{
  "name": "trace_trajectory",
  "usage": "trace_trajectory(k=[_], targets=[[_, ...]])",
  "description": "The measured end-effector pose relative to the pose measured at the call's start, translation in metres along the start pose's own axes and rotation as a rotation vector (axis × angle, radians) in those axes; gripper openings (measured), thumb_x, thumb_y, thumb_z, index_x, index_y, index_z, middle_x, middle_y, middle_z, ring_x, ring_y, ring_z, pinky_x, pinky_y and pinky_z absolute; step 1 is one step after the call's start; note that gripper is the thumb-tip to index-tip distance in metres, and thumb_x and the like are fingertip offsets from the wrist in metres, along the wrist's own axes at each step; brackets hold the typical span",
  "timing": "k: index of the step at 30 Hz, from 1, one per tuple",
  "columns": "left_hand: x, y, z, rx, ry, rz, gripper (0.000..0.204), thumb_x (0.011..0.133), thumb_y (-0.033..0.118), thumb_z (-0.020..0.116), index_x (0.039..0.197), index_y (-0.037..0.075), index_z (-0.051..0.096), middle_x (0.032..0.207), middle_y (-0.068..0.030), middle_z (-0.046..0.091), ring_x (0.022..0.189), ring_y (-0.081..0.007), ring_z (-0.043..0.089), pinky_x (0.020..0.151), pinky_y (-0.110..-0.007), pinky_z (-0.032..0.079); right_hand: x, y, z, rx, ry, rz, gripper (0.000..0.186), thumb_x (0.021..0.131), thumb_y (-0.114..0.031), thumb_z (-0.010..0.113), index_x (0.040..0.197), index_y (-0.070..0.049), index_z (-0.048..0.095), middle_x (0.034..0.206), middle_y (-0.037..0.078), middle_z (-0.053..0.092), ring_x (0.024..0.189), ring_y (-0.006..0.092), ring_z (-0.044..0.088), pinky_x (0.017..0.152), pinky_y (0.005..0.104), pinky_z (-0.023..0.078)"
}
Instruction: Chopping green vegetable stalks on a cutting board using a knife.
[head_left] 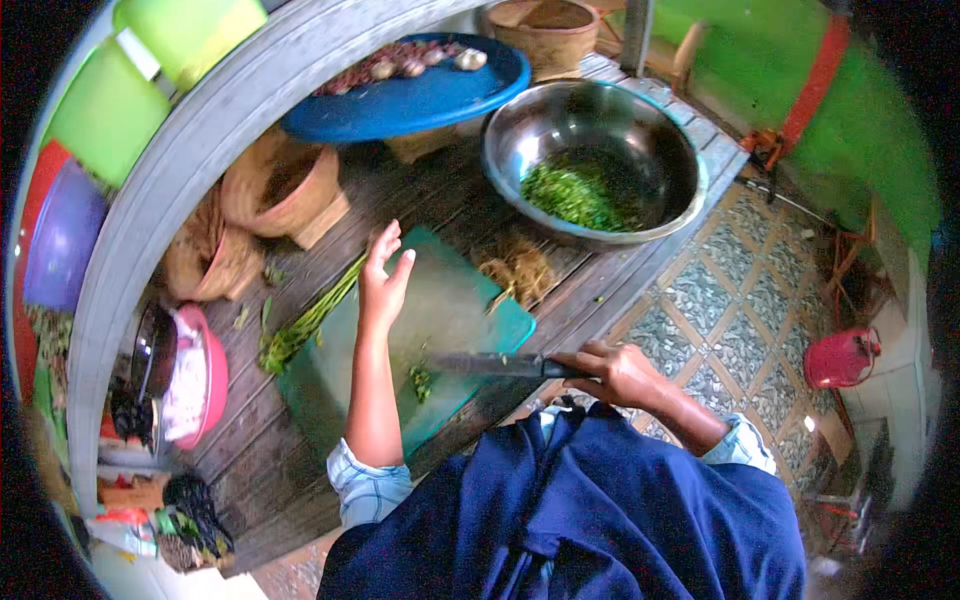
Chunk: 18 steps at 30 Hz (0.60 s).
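Taking the middle of the cutting board as the clock's centre, a bundle of long, thin green stems [303, 336] lies at nine o'clock, along the board's edge on the dark wooden plank surface [240, 470]. The left hand [384, 278] is raised toward eleven, its grip wide, fingers apart and nothing visible in it. Beneath is the flat, translucent teal-green cutting board [470, 310], carrying a small scatter of chopped green leaf pieces [420, 382] near six. The long, dark-bladed knife with a black handle [485, 365] reaches over the board from between three and four, its tip blurred beside those pieces. A tangled tan clump of fibrous roots [520, 270] rests at two. Beyond, between one and two, stands the wide, shiny steel bowl [655, 135] holding finely chopped greens [575, 195]. The right hand [612, 372], furthest right, has its grip closed round the knife's handle.

The step looks like a pause between cuts: most chopping seems done for one batch, with scraps left. The next move calls for the free left hand to gather fresh stems and steady them under the blade.
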<state>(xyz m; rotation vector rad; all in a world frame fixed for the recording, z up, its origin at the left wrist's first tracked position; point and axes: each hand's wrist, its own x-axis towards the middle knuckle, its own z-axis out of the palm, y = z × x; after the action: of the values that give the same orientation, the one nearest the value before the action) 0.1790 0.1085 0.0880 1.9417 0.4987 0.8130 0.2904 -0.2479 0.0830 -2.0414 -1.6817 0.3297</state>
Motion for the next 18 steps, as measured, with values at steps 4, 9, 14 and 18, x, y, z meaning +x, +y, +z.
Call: trace_trajectory(k=[4, 9, 14, 18], targets=[[-0.054, -0.021, -0.037, 0.032, 0.058, -0.029, 0.048, 0.087, 0.008, 0.062, 0.133, 0.004, 0.047, 0.129, -0.0167, 0.055, 0.117, -0.0251, 0.053, 0.1, -0.036, 0.04, 0.02, -0.021, 0.021, -0.013, 0.009, -0.252, 0.043, 0.083, -0.035, 0.064, 0.122, -0.02, 0.059, 0.091, 0.009, 0.061, 0.068, 0.0284, 0.063, 0.056, 0.0381, 0.053], [-0.117, -0.028, -0.067, 0.066, 0.11, -0.13, 0.046, 0.088, 0.009, 0.061, 0.132, 0.003, 0.048, 0.124, -0.0176, 0.058, 0.116, -0.0238, 0.055, 0.1, -0.035, 0.041, 0.034, -0.028, 0.043, -0.04, -0.173, -0.254, 0.044, 0.084, -0.037, 0.061, 0.126, -0.024, 0.055, 0.098, 0.01, 0.06, 0.072, 0.0319, 0.065, 0.06, 0.0412, 0.055], [-0.167, -0.035, -0.086, 0.104, 0.163, -0.146, 0.046, 0.088, 0.012, 0.062, 0.131, 0.004, 0.049, 0.121, -0.0165, 0.06, 0.113, -0.0234, 0.057, 0.098, -0.035, 0.042, 0.052, -0.024, 0.053, -0.063, -0.166, -0.193, 0.042, 0.085, -0.039, 0.06, 0.126, -0.029, 0.055, 0.103, 0.013, 0.057, 0.074, 0.0331, 0.064, 0.062, 0.0421, 0.055], [-0.192, -0.043, -0.084, 0.1, 0.203, -0.159, 0.045, 0.089, 0.014, 0.062, 0.131, 0.004, 0.049, 0.121, -0.0169, 0.06, 0.113, -0.0242, 0.057, 0.098, -0.035, 0.041, 0.072, -0.022, 0.062, -0.127, -0.057, -0.161, 0.042, 0.085, -0.034, 0.063, 0.125, -0.024, 0.057, 0.103, 0.014, 0.057, 0.073, 0.0329, 0.063, 0.065, 0.0419, 0.054]])
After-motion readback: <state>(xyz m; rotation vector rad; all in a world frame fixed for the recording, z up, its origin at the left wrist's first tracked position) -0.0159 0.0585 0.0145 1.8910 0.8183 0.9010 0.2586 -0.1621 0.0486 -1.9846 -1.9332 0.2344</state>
